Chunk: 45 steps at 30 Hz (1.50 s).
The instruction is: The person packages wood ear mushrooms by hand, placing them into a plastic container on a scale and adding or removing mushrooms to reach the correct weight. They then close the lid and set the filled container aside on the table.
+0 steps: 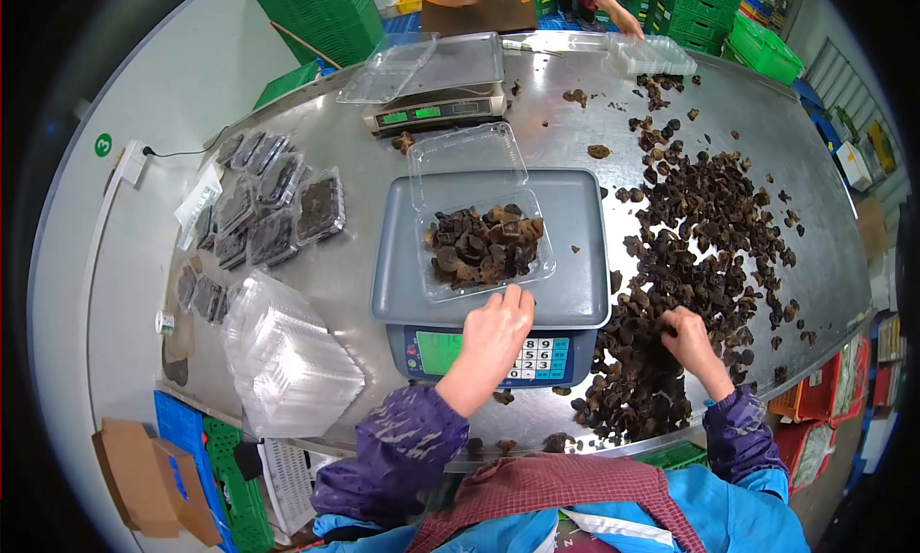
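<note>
An open clear plastic clamshell box (pixel 439 287) sits on the grey pan (pixel 393 265) of a digital scale, its lid folded back. Dark brown mushroom pieces, like wood ear (pixel 484 244), fill its base. My left hand (pixel 496 331) is closed at the box's front rim, with the wrist over the scale's keypad (pixel 548 357). To the right, a large loose heap of the same mushrooms (pixel 704 213) covers the metal table. My right hand (pixel 688 337) reaches into its near part, fingers pinched together at a dark mushroom piece; the fingertips are partly hidden.
Stacked empty clamshells (pixel 292 361) stand at the left, with several filled, closed boxes (pixel 319 206) behind. A second scale (pixel 436 110) carries an open clear box (pixel 388 69). Across the table (pixel 565 122), another person's hand (pixel 621 18) touches clear trays (pixel 652 55). Green crates (pixel 321 21) stand beyond.
</note>
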Available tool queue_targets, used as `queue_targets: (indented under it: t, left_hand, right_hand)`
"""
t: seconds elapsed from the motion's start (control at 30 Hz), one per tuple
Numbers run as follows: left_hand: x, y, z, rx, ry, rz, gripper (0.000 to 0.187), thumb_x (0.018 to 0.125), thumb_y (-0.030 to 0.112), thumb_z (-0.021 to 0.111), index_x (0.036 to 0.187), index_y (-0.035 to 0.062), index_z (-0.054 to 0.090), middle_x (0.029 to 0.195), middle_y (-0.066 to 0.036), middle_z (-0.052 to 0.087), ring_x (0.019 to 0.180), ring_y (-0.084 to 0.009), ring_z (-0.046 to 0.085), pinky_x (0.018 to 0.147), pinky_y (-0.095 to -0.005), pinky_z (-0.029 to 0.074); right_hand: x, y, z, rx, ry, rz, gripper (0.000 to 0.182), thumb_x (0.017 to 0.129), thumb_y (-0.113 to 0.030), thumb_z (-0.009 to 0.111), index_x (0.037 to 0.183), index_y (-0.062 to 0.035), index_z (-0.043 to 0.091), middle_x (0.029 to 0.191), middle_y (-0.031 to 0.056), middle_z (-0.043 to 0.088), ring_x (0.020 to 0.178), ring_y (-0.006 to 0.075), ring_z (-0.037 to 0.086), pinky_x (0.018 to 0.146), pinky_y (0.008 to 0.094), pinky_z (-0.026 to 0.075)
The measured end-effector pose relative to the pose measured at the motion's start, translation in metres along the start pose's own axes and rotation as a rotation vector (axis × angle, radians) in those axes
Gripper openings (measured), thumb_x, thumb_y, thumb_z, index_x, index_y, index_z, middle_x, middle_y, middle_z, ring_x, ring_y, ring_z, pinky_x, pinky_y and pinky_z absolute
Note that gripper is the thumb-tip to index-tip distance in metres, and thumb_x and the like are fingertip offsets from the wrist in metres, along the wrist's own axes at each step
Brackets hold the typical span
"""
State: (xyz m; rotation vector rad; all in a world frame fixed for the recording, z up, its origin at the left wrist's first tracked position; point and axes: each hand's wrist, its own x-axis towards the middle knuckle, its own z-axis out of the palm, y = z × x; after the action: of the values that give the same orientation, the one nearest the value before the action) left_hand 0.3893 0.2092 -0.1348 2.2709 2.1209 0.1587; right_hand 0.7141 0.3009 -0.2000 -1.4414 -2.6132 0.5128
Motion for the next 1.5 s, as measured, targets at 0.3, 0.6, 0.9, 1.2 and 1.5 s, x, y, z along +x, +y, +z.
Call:
queue_targets:
  t: [0.3,0.6,0.9,1.2,1.5]
  left_hand:
    - [0.001,-0.024,-0.033,-0.474,0.446,-0.013,0.018,0.078,0.002,0.063,0.096,0.0039,0.061,0.088,-0.012,0.062,0.077,-0.0281,0.063,0.068,-0.0355,0.052]
    - [-0.03,-0.097,-0.047,-0.782,0.402,-0.386,0.037,0.076,-0.002,0.064,0.112,0.0036,0.059,0.097,-0.013,0.063,0.076,-0.0179,0.064,0.067,-0.0286,0.054]
    - [-0.148,-0.078,0.014,-0.73,-0.107,-0.325,0.019,0.079,0.007,0.063,0.097,0.0055,0.062,0.082,-0.014,0.065,0.073,-0.0309,0.064,0.065,-0.0374,0.051]
    - [-0.195,-0.02,0.09,-0.668,-0.4,-0.124,0.016,0.076,0.01,0.063,0.092,0.0074,0.059,0.083,-0.014,0.056,0.082,-0.0338,0.059,0.073,-0.0436,0.048]
    - [-0.125,-0.015,0.038,-1.12,-0.223,-0.203,0.009,0.076,0.005,0.069,0.084,0.0056,0.065,0.077,-0.005,0.062,0.069,-0.0142,0.059,0.062,-0.0266,0.048]
  right_hand:
    - [0.099,-0.15,-0.081,0.603,0.259,-0.323,0.017,0.077,-0.003,0.064,0.094,-0.0027,0.062,0.089,0.0087,0.059,0.082,0.0203,0.059,0.073,0.0291,0.048]
    - [0.144,-0.177,-0.049,0.487,0.265,-0.535,0.035,0.078,-0.002,0.063,0.112,-0.0062,0.057,0.108,0.0093,0.06,0.08,0.0204,0.061,0.07,0.0287,0.051]
    - [0.047,-0.03,-0.011,-0.015,-0.023,-0.06,0.05,0.073,-0.018,0.071,0.118,-0.0086,0.053,0.112,0.0166,0.055,0.102,0.0339,0.057,0.081,0.0419,0.049]
    - [0.01,-0.018,0.014,0.141,-0.046,-0.145,0.029,0.066,-0.003,0.072,0.092,-0.0028,0.061,0.087,0.0167,0.058,0.082,0.037,0.059,0.07,0.0419,0.049]
    - [0.073,-0.105,-0.066,0.798,0.076,0.044,0.018,0.077,0.0,0.062,0.095,-0.0017,0.06,0.079,0.0024,0.061,0.057,0.007,0.054,0.044,0.021,0.043]
